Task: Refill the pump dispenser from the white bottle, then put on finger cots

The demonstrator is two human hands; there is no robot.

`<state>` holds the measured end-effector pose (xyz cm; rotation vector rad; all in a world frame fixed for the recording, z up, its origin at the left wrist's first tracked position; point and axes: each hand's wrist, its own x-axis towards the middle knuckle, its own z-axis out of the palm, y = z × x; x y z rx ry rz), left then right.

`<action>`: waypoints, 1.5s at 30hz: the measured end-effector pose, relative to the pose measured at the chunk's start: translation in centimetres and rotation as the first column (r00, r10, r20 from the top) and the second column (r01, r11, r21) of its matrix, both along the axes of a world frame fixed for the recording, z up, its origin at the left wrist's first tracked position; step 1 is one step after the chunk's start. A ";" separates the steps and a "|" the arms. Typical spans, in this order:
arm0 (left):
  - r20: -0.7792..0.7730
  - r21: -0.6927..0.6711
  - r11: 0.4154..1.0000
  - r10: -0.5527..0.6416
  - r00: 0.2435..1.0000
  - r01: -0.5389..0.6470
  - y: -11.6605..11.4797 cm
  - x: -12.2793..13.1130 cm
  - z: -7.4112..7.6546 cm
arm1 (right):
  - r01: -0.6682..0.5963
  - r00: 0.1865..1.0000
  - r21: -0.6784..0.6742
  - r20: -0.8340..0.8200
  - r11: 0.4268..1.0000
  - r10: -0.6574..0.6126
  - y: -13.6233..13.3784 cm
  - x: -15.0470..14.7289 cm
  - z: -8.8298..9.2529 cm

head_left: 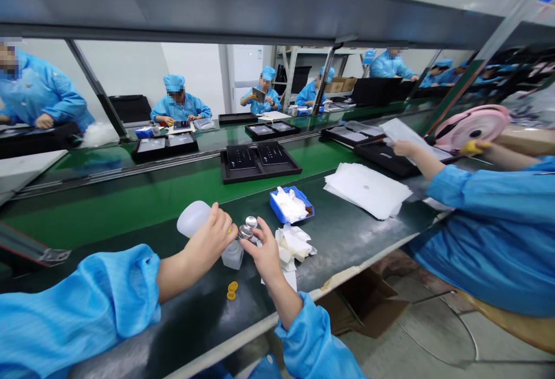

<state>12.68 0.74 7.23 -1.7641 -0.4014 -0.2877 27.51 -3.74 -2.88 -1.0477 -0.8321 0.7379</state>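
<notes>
My left hand [212, 231] is closed around a translucent white plastic bottle [193, 219], which is tipped on its side with its neck toward the middle. Opposite it, my right hand [263, 250] pinches a shiny metal flip-top lid [246, 231] between thumb and fingers. The lid is raised open. Beneath both hands a small translucent square bottle [233, 256] stands on the dark bench [186, 315]; fingers partly hide its top. Two yellow finger cots [232, 290] lie in front of it. Crumpled white wipes [293, 245] are just right of my right hand.
A blue bin [307, 201] of white wipes stands beyond my hands. White sheets [368, 188] lie to its right. A black tray [260, 177] rests on the green belt [186, 179]. At right, a co-worker's sleeve [489, 197] reaches over the bench near a pink fan [474, 127].
</notes>
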 end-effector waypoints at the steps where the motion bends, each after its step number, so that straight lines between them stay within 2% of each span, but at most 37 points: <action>1: -0.001 -0.002 1.000 0.003 1.000 -0.003 0.0 0.0 -0.1 | -0.001 1.000 0.000 0.001 1.000 0.001 0.0 0.0 0.0; 7: -0.014 -0.054 0.998 0.014 1.000 -0.015 0.0 -0.1 -0.4 | 0.017 1.000 -0.020 0.004 1.000 -0.017 -0.2 0.0 0.0; 9: -0.031 -0.153 0.987 0.049 0.998 -0.053 -0.1 -0.1 -0.1 | 0.009 1.000 -0.023 0.006 1.000 -0.009 -0.2 0.0 0.1; 10: -0.036 -0.281 0.955 0.088 0.996 -0.094 -0.2 -0.1 0.2 | 0.005 1.000 -0.024 0.008 1.000 -0.004 -0.3 0.1 0.2; 11: -0.039 -0.447 0.883 0.137 0.990 -0.140 -0.2 -0.3 0.5 | -0.001 1.000 -0.024 0.011 1.000 0.001 -0.3 0.1 0.3; 13: -0.043 -0.746 0.637 0.243 0.969 -0.193 -0.1 -0.7 1.1 | -0.010 1.000 -0.025 0.020 1.000 0.011 -0.3 0.1 0.3; 14: -0.041 -0.836 0.514 0.287 0.957 -0.190 0.0 -1.1 1.3 | -0.014 1.000 -0.025 0.024 1.000 0.015 -0.3 0.1 0.3; 15: -0.030 -0.888 0.426 0.323 0.946 -0.174 0.2 -1.6 1.4 | -0.020 0.999 -0.027 0.027 0.999 0.021 -0.2 0.1 0.3; 18: 0.043 -0.952 0.293 0.407 0.913 -0.085 1.2 -3.1 0.7 | -0.037 0.999 -0.038 0.029 0.999 0.038 0.0 0.1 0.0; 21: 0.166 -0.984 0.138 0.502 0.849 0.111 2.2 -4.7 -1.1 | -0.051 0.998 -0.050 0.038 0.997 0.052 0.3 0.1 -0.2; 24: 0.302 -0.924 0.004 0.622 0.723 0.382 3.0 -5.9 -3.5 | -0.054 0.993 -0.069 0.102 0.996 0.061 0.4 0.0 -0.1; 26: 0.378 -0.823 -0.033 0.713 0.591 0.567 3.6 -6.6 -5.5 | -0.053 0.979 -0.086 0.190 0.995 0.069 0.3 0.0 0.1; 28: 0.431 -0.699 -0.011 0.791 0.434 0.715 4.3 -7.2 -7.5 | -0.044 0.950 -0.114 0.304 0.992 0.078 0.2 0.1 0.0; 30: 0.469 -0.585 0.055 0.837 0.283 0.809 5.0 -7.6 -9.3 | -0.023 0.915 -0.147 0.396 0.989 0.080 0.2 0.1 -0.3; 32: 0.501 -0.497 0.126 0.849 0.166 0.858 5.6 -7.8 -10.6 | 0.001 0.889 -0.176 0.452 0.984 0.080 0.2 0.2 -0.7; 34: 0.528 -0.440 0.165 0.843 0.105 0.883 6.1 -7.8 -11.2 | 0.002 0.873 -0.195 0.479 0.981 0.093 0.2 0.3 -1.0; 39: 0.558 -0.398 0.194 0.827 0.068 0.897 6.4 -8.3 -11.4 | -0.068 0.871 -0.195 0.467 0.978 0.153 0.1 0.3 -1.3; 41: 0.589 -0.385 0.282 0.808 -0.001 0.879 5.8 -8.5 -11.7 | -0.091 0.888 -0.185 0.430 0.978 0.164 0.1 0.3 -1.5; 44: 0.682 -0.339 0.512 0.712 -0.169 0.789 3.2 -8.0 -12.6 | -0.104 0.907 -0.159 0.389 0.982 0.159 0.2 0.4 -2.0; 45: 0.710 -0.326 0.556 0.678 -0.190 0.765 2.0 -7.5 -13.0 | -0.105 0.912 -0.150 0.379 0.983 0.155 0.3 0.4 -2.2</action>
